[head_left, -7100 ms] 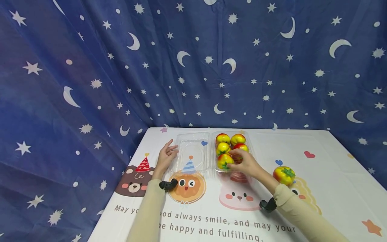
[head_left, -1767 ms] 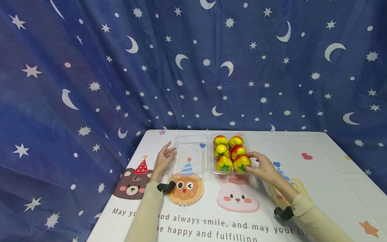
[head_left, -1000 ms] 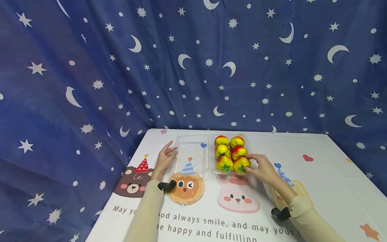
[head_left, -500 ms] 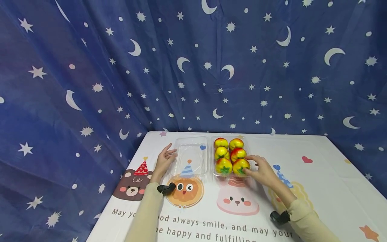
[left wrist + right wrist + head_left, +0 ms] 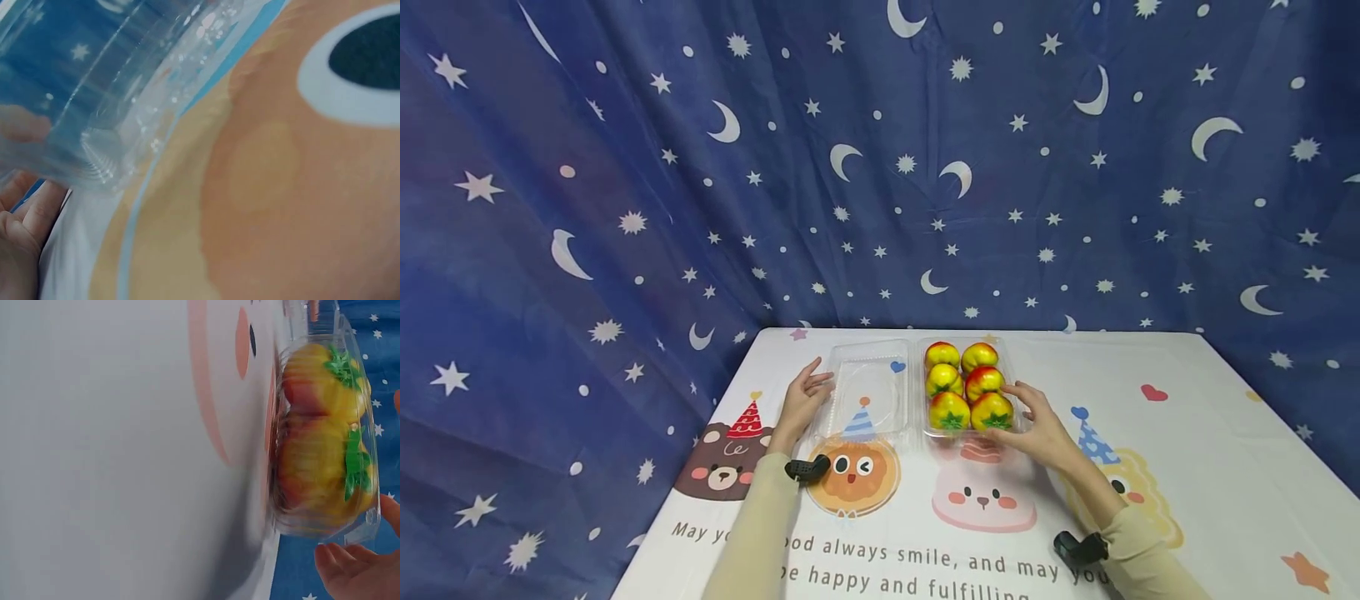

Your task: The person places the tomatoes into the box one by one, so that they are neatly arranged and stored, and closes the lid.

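Observation:
A clear plastic clamshell box [image 5: 931, 432] lies opened flat on the table, its base on the right and its lid [image 5: 870, 392] on the left. Several yellow-and-red fruits with green leafy tops fill the base in two columns, the front right fruit [image 5: 992, 412] among them. My right hand [image 5: 1039, 429] is spread at the base's right front corner, fingers along the side and thumb at the front. In the right wrist view, its fingertips [image 5: 334, 556] are at the box's corner, off the fruit. My left hand [image 5: 801, 404] stays by the lid's left edge, fingers extended and touching it.
A white tablecloth [image 5: 1210, 467] with cartoon prints and lettering covers the table. Behind it and to the left hangs a dark blue curtain [image 5: 820, 183] with stars and moons. Black cameras [image 5: 807, 468] are strapped to both wrists.
The fruit that lay on the table at the right is now in the front right spot of the base. My right hand has let go of it and slid to the box's corner.

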Demonstrator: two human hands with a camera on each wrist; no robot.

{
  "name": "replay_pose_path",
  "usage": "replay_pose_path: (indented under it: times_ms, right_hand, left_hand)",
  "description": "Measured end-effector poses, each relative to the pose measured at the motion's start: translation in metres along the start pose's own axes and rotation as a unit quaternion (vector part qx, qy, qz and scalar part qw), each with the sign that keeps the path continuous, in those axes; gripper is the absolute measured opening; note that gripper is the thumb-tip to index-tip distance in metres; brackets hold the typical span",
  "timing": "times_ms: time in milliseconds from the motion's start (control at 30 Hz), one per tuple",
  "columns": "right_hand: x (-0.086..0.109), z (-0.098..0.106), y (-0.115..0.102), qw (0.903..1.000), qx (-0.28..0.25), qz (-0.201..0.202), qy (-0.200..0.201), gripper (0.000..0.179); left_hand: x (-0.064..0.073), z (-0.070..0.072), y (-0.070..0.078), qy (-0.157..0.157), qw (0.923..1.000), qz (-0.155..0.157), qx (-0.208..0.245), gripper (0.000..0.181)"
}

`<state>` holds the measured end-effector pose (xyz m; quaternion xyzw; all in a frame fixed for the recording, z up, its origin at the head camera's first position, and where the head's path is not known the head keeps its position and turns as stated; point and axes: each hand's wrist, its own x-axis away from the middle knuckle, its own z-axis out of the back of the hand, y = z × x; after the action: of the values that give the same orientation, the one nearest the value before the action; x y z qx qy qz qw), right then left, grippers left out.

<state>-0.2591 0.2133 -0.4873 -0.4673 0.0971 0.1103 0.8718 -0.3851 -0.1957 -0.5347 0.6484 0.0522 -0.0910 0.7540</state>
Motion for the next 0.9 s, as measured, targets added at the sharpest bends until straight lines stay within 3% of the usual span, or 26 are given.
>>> replay_pose_path:
  times_ms: [200, 300, 500, 700, 900]
  right_hand:
    - [-0.003, -0.003, 0.001, 0.9984, -0.053, -0.018, 0.006, 0.082]
    - [-0.005, 0.0, 0.003, 0.995, -0.096, -0.029, 0.009, 0.077]
    - [-0.008, 0.009, 0.006, 0.9848, -0.156, -0.074, 0.019, 0.063]
    - [-0.009, 0.01, 0.01, 0.9843, -0.164, -0.057, 0.031, 0.053]
    - [-0.011, 0.012, 0.012, 0.9807, -0.179, -0.07, 0.036, 0.053]
  left_hand:
    - [0.004, 0.001, 0.009, -0.019, 0.9998, 0.002, 0.003, 0.065]
    - [0.008, 0.002, 0.022, -0.031, 0.9995, 0.004, 0.001, 0.065]
    - [0.013, 0.001, 0.027, -0.029, 0.9995, 0.001, -0.013, 0.064]
    - [0.017, 0.003, 0.033, -0.028, 0.9995, 0.014, -0.01, 0.063]
    - [0.012, 0.0, 0.036, -0.032, 0.9987, 0.04, -0.006, 0.064]
